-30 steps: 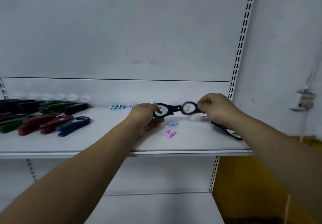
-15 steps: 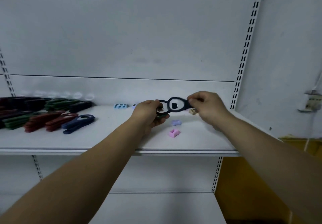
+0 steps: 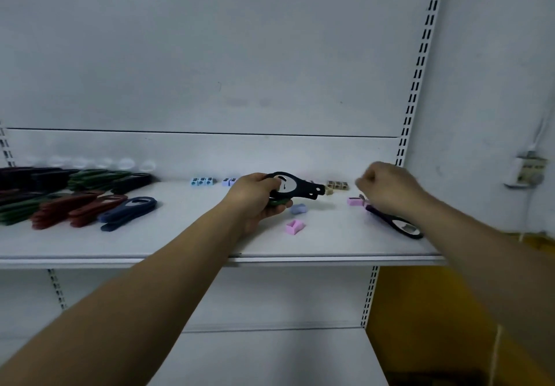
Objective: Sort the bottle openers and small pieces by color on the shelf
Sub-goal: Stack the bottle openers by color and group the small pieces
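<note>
The left hand (image 3: 258,198) grips the black bottle openers (image 3: 295,189) just above the shelf (image 3: 180,235), the right hand (image 3: 387,189) is curled on nothing I can see, and they look light and stiff, best held by the handle.

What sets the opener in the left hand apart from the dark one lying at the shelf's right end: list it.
The held opener is gripped by the left hand above the shelf; the lying opener rests flat on it. The held opener points right, roughly level; the lying opener runs diagonally toward the front edge. Both are dark with a pale oval at the head.
</note>
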The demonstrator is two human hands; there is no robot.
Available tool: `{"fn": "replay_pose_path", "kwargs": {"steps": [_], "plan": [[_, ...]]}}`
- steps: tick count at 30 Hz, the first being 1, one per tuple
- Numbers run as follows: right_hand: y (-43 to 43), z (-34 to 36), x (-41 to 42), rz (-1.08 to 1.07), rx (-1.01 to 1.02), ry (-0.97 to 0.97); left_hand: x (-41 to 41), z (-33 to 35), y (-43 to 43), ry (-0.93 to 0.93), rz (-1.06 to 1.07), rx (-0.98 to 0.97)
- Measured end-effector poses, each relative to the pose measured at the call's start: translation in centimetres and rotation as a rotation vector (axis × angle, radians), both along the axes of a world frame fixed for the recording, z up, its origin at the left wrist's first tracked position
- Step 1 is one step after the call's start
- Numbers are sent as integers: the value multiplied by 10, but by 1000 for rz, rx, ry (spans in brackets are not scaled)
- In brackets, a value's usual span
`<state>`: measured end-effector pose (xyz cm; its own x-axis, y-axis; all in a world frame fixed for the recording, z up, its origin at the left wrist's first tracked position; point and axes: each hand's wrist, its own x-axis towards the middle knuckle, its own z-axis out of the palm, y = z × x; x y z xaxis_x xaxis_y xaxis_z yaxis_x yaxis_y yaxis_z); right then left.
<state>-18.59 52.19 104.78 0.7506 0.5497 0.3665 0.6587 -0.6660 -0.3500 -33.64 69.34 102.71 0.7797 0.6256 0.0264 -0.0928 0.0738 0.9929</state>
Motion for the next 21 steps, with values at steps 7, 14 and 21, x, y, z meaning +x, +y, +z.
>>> {"fn": "replay_pose_path", "kwargs": {"steps": [7, 14, 21], "plan": [[-40, 3, 10, -127, -386, 259, 8, -1, 0, 24, 8, 1], [-22, 0, -11, 102, -189, 360, 5, -1, -1, 20, 3, -20], [-5, -3, -26, 160, -335, 347, 1, -1, 2, -14, 41, -87]]}}
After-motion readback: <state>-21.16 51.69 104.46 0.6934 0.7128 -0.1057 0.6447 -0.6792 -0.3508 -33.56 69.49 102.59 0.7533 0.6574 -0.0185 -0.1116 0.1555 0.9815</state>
